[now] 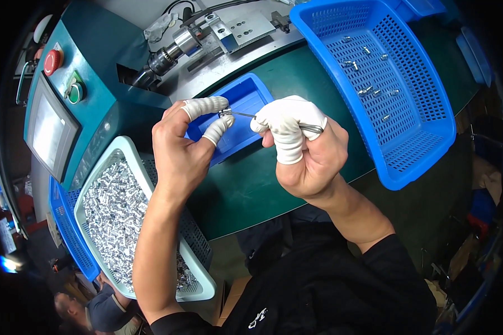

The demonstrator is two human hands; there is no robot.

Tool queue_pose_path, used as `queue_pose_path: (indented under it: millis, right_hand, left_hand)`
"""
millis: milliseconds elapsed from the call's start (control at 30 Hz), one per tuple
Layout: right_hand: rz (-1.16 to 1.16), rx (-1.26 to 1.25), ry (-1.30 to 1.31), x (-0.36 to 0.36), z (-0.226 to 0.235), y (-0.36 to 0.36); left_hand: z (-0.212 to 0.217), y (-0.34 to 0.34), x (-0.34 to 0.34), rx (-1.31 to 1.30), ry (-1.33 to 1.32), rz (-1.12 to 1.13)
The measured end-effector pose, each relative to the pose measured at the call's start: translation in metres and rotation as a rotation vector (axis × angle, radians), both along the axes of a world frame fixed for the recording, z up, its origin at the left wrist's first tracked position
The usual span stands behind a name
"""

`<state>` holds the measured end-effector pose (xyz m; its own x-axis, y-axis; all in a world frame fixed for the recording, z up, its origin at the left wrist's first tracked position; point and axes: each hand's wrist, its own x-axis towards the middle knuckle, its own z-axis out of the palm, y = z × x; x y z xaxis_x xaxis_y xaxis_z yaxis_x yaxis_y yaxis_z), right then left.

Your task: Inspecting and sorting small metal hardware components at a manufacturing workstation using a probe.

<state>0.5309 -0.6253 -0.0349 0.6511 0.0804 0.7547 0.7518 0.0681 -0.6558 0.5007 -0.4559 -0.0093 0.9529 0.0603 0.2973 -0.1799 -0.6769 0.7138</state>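
Pinching a small silvery metal part (224,113) in left-hand fingers (205,106), closed right-hand fingers (288,125) work a thin metal pick (246,115) into it; the white mesh basket (129,152) below is heaped, the blue perforated basket (425,151) beyond holds few.

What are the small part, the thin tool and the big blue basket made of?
Small silvery part pinched in the left hand: looks like bright bare metal, shiny glints. Thin grey pointed tool in the right hand: probably steel, dull sheen. Large blue perforated basket: moulded plastic by its uniform colour and grid holes.
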Motion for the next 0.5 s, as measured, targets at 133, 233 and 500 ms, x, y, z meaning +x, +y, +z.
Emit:
queue_pose_path:
  millis: [133,233,500]
  right_hand:
    - [-0.012,0.003,-0.048,-0.0006,-0.0007,0.0007]
    - [-0.009,-0.009,-0.067,0.0004,-0.0003,-0.0003]
    - [-0.013,-0.023,-0.072,-0.0019,0.0016,-0.0027]
  left_hand:
    - [0.0010,-0.0014,-0.0003,0.003,0.005,0.004]
    - [0.0015,-0.0018,-0.0006,0.014,0.002,0.002]
    - [0.0023,-0.0024,-0.0007,-0.020,0.026,0.011]
